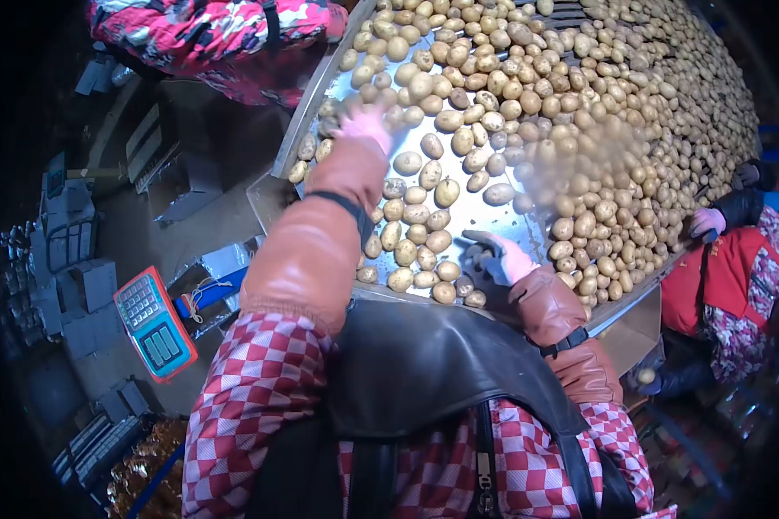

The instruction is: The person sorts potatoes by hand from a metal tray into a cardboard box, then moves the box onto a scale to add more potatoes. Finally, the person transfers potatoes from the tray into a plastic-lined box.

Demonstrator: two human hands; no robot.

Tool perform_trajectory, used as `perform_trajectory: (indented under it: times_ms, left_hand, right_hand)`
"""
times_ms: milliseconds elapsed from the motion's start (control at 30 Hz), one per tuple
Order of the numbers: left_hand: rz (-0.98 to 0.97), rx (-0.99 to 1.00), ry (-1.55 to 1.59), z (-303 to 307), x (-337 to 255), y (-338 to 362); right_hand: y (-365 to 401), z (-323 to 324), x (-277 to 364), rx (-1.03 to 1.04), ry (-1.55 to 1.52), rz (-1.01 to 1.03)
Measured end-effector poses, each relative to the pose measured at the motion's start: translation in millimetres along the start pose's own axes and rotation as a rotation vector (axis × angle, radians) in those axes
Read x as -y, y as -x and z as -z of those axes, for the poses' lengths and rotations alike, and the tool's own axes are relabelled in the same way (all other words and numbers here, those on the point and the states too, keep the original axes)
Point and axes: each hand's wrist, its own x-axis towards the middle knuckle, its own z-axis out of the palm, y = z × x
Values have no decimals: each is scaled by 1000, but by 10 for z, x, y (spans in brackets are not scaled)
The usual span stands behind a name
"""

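Observation:
Loose potatoes (447,192) lie on a shiny metal sorting table (499,218). My left hand (365,127), in a pink glove, reaches far over the table's left side. Its fingers are smeared by motion among potatoes (393,116) there. Near the front edge, my right hand (499,259) wears a pink and dark grey glove. Its fingers are apart over bare metal, with nothing held between them. Just left of it, several potatoes (446,271) sit in a loose cluster along the front edge.
A big potato heap (640,130) covers the table's right and far parts. Other people stand at the far left (208,35) and right (723,277). On my left are a digital scale (156,324) and cardboard boxes (91,285).

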Motion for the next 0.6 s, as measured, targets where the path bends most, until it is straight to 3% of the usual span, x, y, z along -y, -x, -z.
perform_trajectory:
  times_ms: [33, 67, 100, 133, 167, 267, 333, 433, 467, 500, 600]
  left_hand:
    - [-201, 35, -216, -203, 28, 143]
    - [-349, -20, -114, -626, 224, 248]
    - [-498, -51, -388, -736, 242, 552]
    - [-521, 31, -99, -688, 264, 815]
    - [-559, 3, -37, -735, 382, 968]
    - [-468, -44, 187, -732, 624, 871]
    - [-454, -232, 113, -377, 311, 703]
    - [-368, -292, 100, -156, -293, 54]
    - [-369, -261, 40, -138, -420, -177]
    - [-386, -164, -18, -199, -490, -444]
    - [-452, -24, -119, -170, -571, -634]
  right_hand:
    - [7, 49, 72, -51, 10, 1]
    - [58, 0, 202, -138, 82, 63]
    - [32, 19, 217, -135, 77, 61]
    - [8, 41, 214, -163, -26, 90]
    - [11, 85, 215, -191, -68, 58]
    - [8, 208, 279, -250, -162, -38]
    - [11, 237, 379, -264, -166, -32]
    - [-87, 247, 244, -250, -328, 118]
    - [-119, 208, 305, -251, -432, 77]
    - [-153, 305, 164, -102, -418, 159]
    - [-146, 338, 159, -139, -395, 177]
